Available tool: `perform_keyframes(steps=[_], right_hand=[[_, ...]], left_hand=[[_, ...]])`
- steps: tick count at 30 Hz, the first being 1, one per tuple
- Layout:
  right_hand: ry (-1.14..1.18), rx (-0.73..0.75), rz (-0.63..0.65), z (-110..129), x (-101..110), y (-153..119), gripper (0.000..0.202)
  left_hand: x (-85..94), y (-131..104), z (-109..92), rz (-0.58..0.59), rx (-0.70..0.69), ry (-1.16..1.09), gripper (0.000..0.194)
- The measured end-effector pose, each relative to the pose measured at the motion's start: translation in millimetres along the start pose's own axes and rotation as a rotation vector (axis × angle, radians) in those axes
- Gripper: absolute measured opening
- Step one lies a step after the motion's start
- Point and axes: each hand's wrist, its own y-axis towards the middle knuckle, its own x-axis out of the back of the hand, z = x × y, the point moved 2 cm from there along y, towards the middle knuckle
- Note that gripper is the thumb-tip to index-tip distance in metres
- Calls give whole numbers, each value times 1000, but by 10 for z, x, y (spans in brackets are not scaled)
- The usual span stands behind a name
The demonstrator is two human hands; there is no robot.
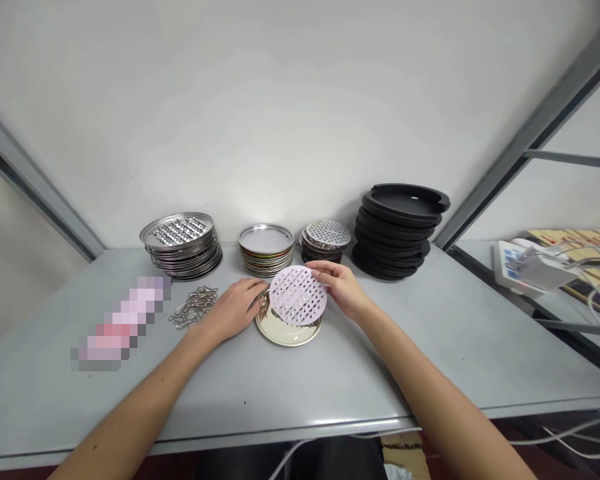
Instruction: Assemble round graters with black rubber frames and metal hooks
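My right hand (pixel 341 287) pinches the upper right edge of a thin, round perforated disc (pixel 299 295). The disc is tilted over a shiny round metal plate (pixel 287 335) and hides much of it. My left hand (pixel 240 305) lies at the plate's upper left edge, its fingers together around a small metal piece whose shape is partly hidden. Left of that hand is a loose pile of metal clips (pixel 196 305). Behind the plate stands a stack of round metal lids (pixel 266 239), with a stack of perforated discs (pixel 329 233) to its right.
A stack of metal grater discs (pixel 180 232) stands at the back left, and tall stacked black rings (pixel 405 200) at the back right. A blurred pinkish item (pixel 125 320) lies left. A power strip (pixel 517 267) with cables is beyond the right frame post.
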Motion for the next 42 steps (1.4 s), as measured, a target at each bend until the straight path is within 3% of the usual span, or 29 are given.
perform_keyframes(steps=[6, 12, 17, 19, 25, 32, 42], right_hand=[[-42, 12, 53, -32, -21, 6, 28], [-204, 84, 75, -42, -72, -17, 24], [-376, 187, 72, -90, -76, 3, 25], [-449, 229, 100, -100, -82, 2, 26], [-664, 353, 176, -56, -123, -62, 22], [-842, 413, 142, -29, -119, -94, 19], [-861, 423, 146, -13, -99, -108, 15]], left_hand=[[34, -9, 7, -18, 42, 47, 37], [179, -41, -99, -9, 65, -51, 58], [165, -77, -162, 138, -69, -94, 115], [116, -93, -149, 165, -96, -103, 125], [-9, -121, -80, 219, -45, -114, 125], [43, -112, -151, 192, -115, -133, 103], [-8, -149, -148, 294, 55, -107, 108]])
